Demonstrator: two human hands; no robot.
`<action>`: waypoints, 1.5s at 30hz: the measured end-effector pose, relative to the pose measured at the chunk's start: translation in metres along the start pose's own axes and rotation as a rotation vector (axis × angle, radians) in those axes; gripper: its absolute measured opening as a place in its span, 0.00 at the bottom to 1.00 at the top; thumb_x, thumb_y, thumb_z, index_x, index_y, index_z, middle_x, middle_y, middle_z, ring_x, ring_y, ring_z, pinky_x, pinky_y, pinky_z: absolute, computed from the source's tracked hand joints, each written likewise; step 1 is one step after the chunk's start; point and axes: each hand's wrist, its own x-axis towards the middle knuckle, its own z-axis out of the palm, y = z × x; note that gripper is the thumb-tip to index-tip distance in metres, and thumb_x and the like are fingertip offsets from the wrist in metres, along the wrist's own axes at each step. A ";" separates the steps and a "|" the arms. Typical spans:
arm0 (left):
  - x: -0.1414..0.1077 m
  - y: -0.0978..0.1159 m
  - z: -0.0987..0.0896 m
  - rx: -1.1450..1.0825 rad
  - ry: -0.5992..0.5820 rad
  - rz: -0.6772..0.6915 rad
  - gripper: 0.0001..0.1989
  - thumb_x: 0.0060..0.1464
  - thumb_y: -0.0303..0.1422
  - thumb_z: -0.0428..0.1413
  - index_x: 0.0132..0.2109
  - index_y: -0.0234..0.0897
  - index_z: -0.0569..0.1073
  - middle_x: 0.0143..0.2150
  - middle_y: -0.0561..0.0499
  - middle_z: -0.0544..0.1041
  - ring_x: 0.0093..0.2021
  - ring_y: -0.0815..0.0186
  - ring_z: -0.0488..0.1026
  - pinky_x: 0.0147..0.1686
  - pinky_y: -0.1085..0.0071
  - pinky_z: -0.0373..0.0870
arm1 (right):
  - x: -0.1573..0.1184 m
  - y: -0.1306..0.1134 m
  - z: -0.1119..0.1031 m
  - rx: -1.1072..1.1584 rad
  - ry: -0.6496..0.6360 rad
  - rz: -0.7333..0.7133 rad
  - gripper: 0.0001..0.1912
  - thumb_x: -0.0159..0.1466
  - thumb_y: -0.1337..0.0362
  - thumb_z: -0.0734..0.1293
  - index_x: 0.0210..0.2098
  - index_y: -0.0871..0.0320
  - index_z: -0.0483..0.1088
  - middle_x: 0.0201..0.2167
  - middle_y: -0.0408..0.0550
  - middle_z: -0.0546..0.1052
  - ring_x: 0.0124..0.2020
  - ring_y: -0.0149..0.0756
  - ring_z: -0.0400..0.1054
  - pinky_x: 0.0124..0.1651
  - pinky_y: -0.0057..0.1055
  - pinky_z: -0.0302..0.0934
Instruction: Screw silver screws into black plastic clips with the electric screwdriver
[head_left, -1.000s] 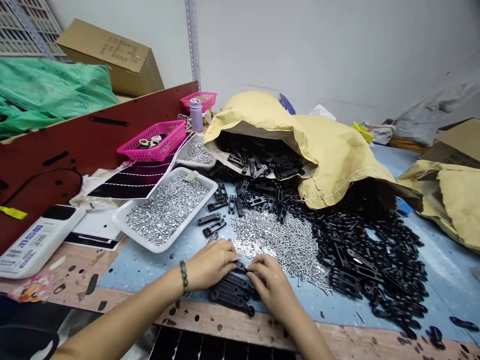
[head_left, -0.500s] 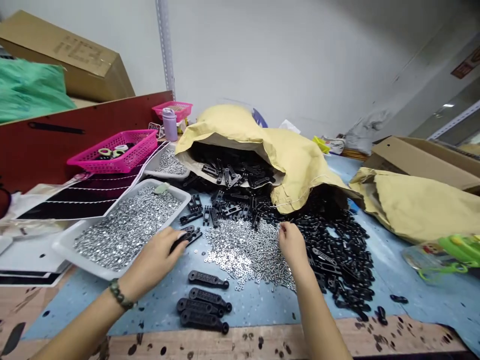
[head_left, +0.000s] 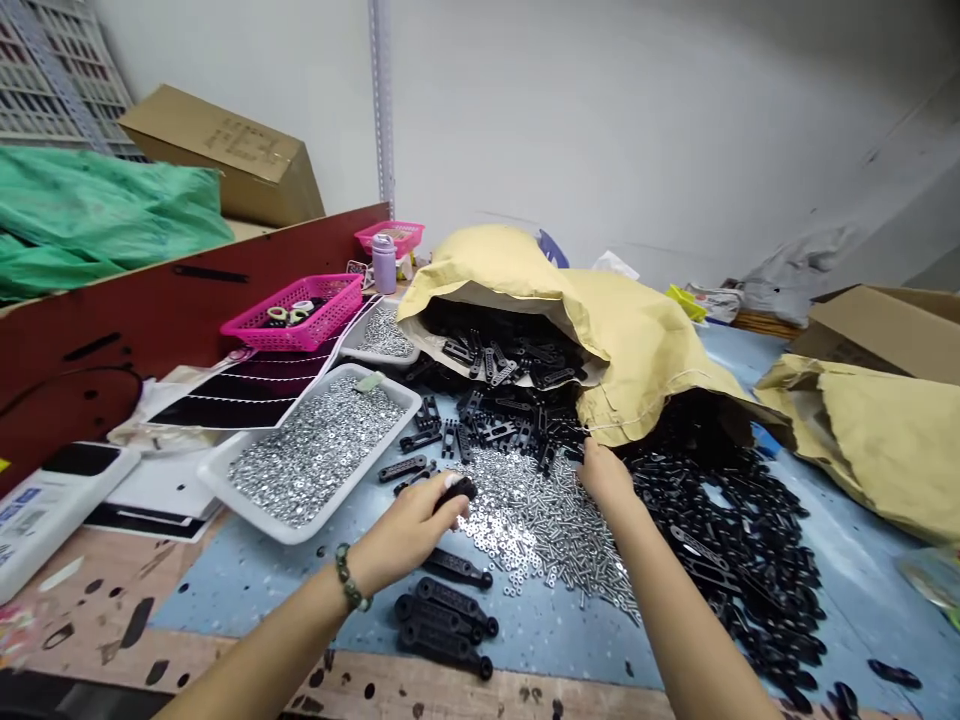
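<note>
My left hand, with a beaded bracelet on its wrist, is closed around a black plastic part at the left edge of the nuts and screws. My right hand has its fingers pinched at the far right edge of the silver screws; whatever they hold is hidden. Silver nuts lie between the hands. Several longer black arms rest side by side near the front edge. Black parts are heaped to the right, and more spill from an open yellow paper sack.
A white tray of small metal pieces stands left, with a pink basket behind it. A purple bottle is farther back. Another yellow sack and a cardboard box are at the right.
The view has swung left, so the table appears farther right. My left hand has moved right with the black part, from beside the tray to the nuts. My right hand remains by the screws.
</note>
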 end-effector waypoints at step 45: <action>-0.001 -0.016 0.003 0.390 -0.337 0.143 0.12 0.60 0.39 0.49 0.32 0.38 0.68 0.29 0.53 0.72 0.30 0.65 0.69 0.29 0.72 0.60 | -0.156 -0.071 0.035 0.399 0.049 -0.669 0.03 0.61 0.69 0.66 0.31 0.56 0.69 0.34 0.46 0.71 0.38 0.39 0.62 0.40 0.37 0.60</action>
